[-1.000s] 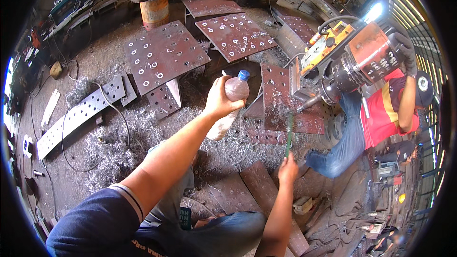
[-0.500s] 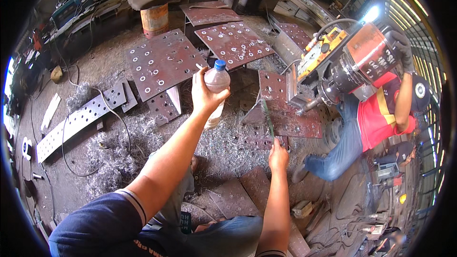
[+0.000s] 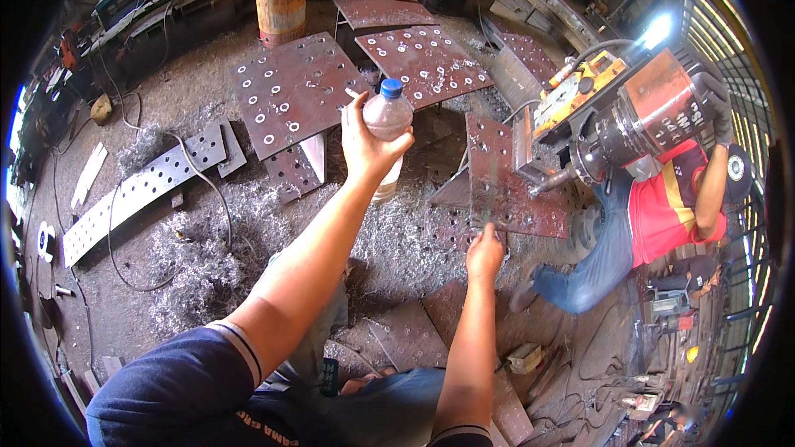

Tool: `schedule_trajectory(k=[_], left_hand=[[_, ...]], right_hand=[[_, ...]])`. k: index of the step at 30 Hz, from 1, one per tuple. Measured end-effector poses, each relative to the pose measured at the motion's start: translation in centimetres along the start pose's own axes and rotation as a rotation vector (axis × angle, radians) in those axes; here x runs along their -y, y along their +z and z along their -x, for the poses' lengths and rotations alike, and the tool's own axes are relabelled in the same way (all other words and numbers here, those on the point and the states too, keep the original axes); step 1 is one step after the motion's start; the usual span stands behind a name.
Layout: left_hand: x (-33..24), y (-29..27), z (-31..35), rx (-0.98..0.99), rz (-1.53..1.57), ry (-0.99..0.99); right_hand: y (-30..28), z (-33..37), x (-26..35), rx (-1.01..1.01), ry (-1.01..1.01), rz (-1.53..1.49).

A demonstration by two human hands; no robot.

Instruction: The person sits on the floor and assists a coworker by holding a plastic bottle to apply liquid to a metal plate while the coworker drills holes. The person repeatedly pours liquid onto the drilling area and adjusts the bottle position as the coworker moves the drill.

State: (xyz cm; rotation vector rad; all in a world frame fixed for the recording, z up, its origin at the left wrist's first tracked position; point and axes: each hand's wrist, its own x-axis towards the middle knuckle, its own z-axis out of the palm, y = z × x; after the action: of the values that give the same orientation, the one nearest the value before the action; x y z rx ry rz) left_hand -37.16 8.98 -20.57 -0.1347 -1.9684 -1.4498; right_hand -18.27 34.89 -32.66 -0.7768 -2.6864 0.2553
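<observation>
Left hand: round bottle, cap on.
Right hand: gripping blurred stick.
Plate: drilled near top edge.
Drill: tip near plate's right edge; contact unclear.
Swarf: heaped, uncleared.

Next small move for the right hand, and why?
Probably ease the right hand leftward, away from the drill tip: the green stick it holds, blurred in the view, reaches over the reddish holed plate and appears close to that tip.

The left arm stretches forward, the left hand curled in a grip; the right arm extends too, the right hand closed like a fist.
</observation>
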Motion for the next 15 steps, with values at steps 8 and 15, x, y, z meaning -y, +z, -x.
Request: schedule_trajectory(k=[8, 15], left_hand=[[1.2, -1.0, -0.7, 0.029, 0.014, -0.029], [2.1, -1.5, -1.0, 0.018, 0.013, -0.020]], right_hand=[[-3.4, 9.3, -1.9, 0.350, -0.383, -0.032], [-0.9, 21.4, -17.0, 0.732, 0.096, -0.205]])
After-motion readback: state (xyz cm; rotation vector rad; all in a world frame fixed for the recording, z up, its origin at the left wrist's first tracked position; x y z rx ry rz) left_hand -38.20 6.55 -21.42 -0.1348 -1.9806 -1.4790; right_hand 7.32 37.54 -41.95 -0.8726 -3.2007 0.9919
